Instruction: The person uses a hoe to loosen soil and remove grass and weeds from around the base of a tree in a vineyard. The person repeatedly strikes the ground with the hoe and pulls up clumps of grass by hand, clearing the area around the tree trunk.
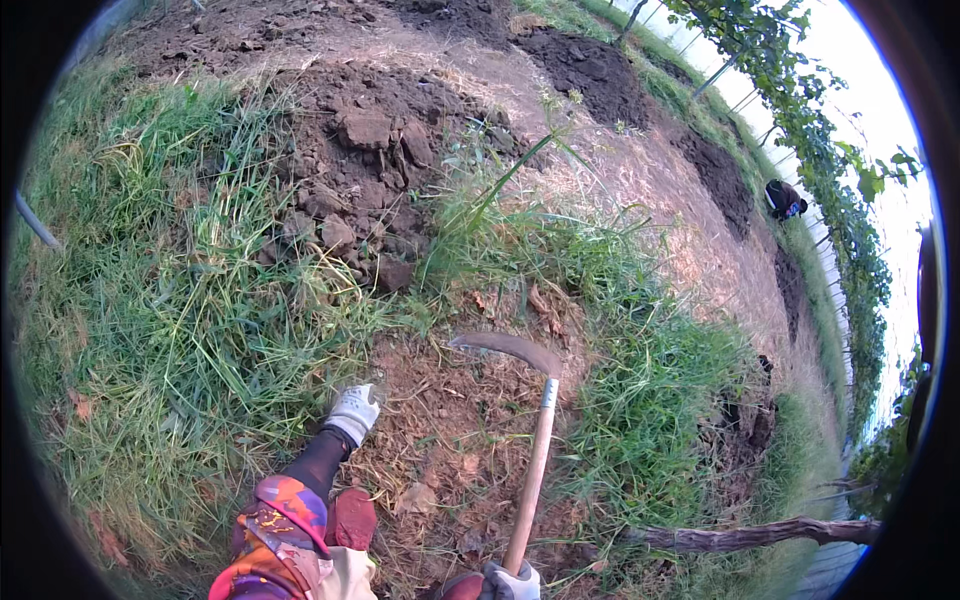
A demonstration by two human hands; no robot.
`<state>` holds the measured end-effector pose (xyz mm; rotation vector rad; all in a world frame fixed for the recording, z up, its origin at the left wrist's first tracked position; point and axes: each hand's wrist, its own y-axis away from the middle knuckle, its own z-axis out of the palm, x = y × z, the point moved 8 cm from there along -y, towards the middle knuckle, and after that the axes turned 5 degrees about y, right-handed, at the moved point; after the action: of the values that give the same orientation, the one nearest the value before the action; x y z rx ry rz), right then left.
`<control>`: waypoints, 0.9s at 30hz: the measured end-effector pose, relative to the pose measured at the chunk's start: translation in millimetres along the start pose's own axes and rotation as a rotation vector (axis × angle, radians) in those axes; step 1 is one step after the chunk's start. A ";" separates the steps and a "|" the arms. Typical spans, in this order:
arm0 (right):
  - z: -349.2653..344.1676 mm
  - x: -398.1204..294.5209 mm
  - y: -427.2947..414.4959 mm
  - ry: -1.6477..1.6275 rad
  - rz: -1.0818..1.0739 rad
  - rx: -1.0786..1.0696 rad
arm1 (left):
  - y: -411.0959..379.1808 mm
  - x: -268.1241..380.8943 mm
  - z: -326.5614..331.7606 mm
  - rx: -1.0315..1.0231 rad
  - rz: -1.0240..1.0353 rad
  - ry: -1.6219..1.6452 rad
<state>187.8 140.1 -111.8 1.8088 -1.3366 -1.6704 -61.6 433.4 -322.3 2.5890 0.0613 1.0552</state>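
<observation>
A sickle with a long wooden handle (532, 472) stretches up from the lower edge, my gloved right hand (511, 582) wrapped around its lower end. Its curved, dark blade (517, 348) points left above a patch of bare soil (442, 405) strewn with dry stalks. At the left border of that patch is my left hand (354, 412), in a white glove, against the tall green grass (247, 337). Its fingers look curled, but whether grass is inside them is hidden. A patterned sleeve (277, 532) covers that arm, and a red shoe (351, 519) shows beside it.
Dug-up dark clods (375, 150) lie ahead beyond the grass. More grass (652, 420) stands on the right, near a woody trunk (757, 534). Farther off, another person (784, 199) bends down beside a row of leafy vines (847, 225). A thin pole (36, 221) juts in at left.
</observation>
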 end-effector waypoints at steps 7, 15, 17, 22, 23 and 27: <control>29.9 -6.4 -52.6 -0.183 0.032 -0.072 | 64.7 96.3 -38.8 0.184 0.488 0.044; 120.8 -86.0 -136.0 -0.503 -0.034 -0.165 | 55.8 86.2 -81.1 -0.087 0.092 -0.437; 141.1 -111.5 -151.5 -0.620 -0.033 -0.174 | 57.4 98.5 -100.7 0.120 0.267 -0.218; 170.9 -160.1 -164.4 -0.441 -0.133 -0.269 | 58.7 134.8 -131.7 0.210 0.636 0.284; 175.2 -158.9 -163.7 -0.294 -0.121 -0.267 | 54.6 141.8 -136.8 0.197 0.650 0.351; 193.6 -143.9 -153.3 0.012 -0.209 -0.326 | 37.8 177.9 -153.1 0.178 0.802 0.490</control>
<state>92.6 396.8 -193.6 1.8045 -0.8309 -1.8531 -41.3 473.1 -88.8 2.4577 -0.8594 2.0113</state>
